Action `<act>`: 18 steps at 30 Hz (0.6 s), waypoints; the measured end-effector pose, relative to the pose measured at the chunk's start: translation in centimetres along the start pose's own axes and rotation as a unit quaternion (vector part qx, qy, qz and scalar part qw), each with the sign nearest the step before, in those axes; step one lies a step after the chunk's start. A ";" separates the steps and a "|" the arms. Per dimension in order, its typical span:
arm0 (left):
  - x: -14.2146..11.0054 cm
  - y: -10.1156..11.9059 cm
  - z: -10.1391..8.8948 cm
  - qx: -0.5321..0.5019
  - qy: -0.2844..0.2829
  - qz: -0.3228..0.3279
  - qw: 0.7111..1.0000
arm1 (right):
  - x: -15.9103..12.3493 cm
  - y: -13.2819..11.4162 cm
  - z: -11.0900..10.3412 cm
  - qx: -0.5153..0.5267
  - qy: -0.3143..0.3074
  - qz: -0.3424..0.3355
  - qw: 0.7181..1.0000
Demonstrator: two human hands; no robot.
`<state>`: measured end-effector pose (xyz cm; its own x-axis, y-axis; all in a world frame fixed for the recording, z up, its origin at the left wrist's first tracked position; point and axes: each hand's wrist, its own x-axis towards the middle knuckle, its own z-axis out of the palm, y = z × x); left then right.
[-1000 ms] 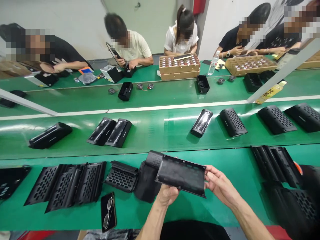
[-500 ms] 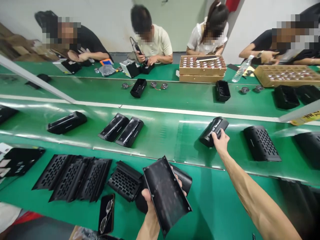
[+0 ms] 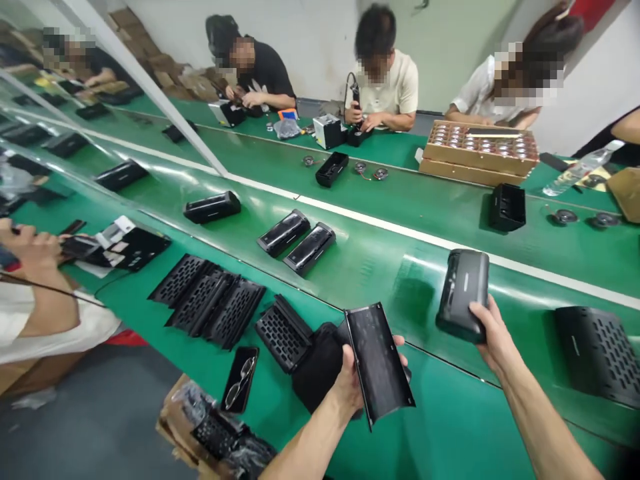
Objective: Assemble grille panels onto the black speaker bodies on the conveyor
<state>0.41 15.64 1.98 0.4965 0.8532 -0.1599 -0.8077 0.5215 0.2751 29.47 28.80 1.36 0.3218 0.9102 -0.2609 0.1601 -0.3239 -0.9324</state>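
Note:
In my left hand (image 3: 350, 383) I grip a curved black plastic cover (image 3: 380, 363), its smooth hollow side towards me; the fingers wrap round its far edge. My right hand (image 3: 493, 333) is closed on the lower end of a black speaker housing (image 3: 465, 290), raised above the green belt with a small light mark on its face. Behind the left hand lies a dark rounded piece (image 3: 320, 370), partly covered. Beside it rests a perforated black cover (image 3: 284, 333), and farther left are several more perforated covers (image 3: 210, 300).
Two black housings (image 3: 310, 247) lie on the belt (image 3: 365, 273), and another, with a perforated side (image 3: 600, 353), is at the right. Glasses on a phone (image 3: 241, 380) lie near the table edge. Below stands a cardboard box (image 3: 173, 427). Co-workers sit across the line; another's hand (image 3: 35, 250) is at left.
My right hand has lifted the speaker housing off the belt and turned it more upright. The view has swung left, so the benches appear shifted to the right. The left hand still holds the cover.

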 end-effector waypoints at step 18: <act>-3.8 -5.6 5.4 0.048 -0.044 0.060 0.996 | -27.1 -8.2 -1.8 -0.318 -0.158 -0.139 0.925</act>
<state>4.77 9.48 6.14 0.4272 0.9034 -0.0374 -0.8309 0.4085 0.3778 21.10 6.30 16.56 -0.0864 0.9785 -0.1874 0.7440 -0.0618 -0.6654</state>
